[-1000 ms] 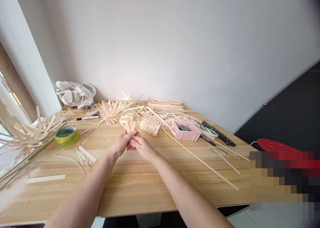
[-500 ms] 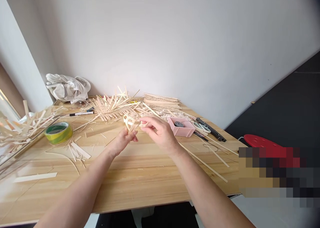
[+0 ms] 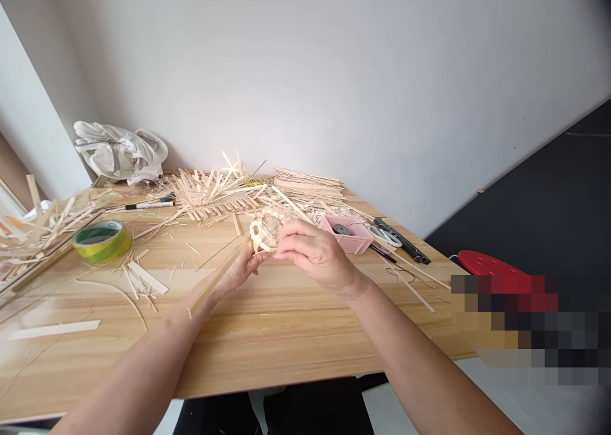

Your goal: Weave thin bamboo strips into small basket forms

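Note:
Above the middle of the table, a small rounded weave of pale bamboo strips (image 3: 260, 228) with open gaps sits between my hands. My left hand (image 3: 245, 264) is closed around its lower left side, thumb at the bottom. My right hand (image 3: 317, 253) pinches at its right edge; the exact piece between those fingertips is hidden. One long loose strip (image 3: 214, 281) trails from the weave down across my left wrist and forearm.
Behind lies a heap of bamboo strips (image 3: 210, 193) and a stack (image 3: 310, 185). On the right are a pink box (image 3: 356, 242) with a dark spool, scissors (image 3: 387, 236) and a black tool (image 3: 403, 241). Green-yellow tape (image 3: 114, 249), a marker (image 3: 150, 205) and a white cloth bundle (image 3: 121, 151) lie left.
The weave has turned in my hands and moved slightly right. A long strip end now hangs over my left forearm. My right hand has moved a little right and down.

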`<action>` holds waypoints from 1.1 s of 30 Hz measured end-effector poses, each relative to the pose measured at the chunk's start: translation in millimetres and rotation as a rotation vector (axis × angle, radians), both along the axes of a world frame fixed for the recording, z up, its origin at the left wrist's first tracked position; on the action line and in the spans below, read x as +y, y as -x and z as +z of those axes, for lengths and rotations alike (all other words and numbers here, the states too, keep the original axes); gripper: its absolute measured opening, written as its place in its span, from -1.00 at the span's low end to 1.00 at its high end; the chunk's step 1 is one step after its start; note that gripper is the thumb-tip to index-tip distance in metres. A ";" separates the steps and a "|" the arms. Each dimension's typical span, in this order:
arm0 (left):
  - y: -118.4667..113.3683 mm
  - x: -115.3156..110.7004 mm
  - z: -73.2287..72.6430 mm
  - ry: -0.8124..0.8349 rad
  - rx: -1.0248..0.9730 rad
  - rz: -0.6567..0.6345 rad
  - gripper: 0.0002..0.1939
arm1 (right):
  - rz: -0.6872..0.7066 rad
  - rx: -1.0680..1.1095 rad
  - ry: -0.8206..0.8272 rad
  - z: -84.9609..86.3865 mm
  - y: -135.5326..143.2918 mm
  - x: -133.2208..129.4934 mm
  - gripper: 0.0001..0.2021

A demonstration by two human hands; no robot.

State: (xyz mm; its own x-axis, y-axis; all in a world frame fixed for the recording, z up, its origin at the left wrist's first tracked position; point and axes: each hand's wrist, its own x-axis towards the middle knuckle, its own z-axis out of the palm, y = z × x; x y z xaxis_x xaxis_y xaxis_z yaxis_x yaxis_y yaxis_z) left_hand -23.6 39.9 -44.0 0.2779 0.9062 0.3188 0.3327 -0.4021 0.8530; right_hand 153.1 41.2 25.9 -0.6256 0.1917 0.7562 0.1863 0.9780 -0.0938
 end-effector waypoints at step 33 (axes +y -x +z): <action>2.5 1.5 -2.7 0.057 0.036 -0.077 -0.69 | 0.104 -0.024 0.051 -5.6 -13.4 -34.8 -0.79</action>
State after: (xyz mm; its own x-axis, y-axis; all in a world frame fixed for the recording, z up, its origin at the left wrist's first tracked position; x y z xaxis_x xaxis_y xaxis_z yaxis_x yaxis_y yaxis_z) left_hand -26.2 41.4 -46.7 0.3579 0.8980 0.2559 0.3332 -0.3788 0.8634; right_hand 166.5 6.4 20.3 -0.6619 0.1626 0.7317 0.0873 0.9863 -0.1402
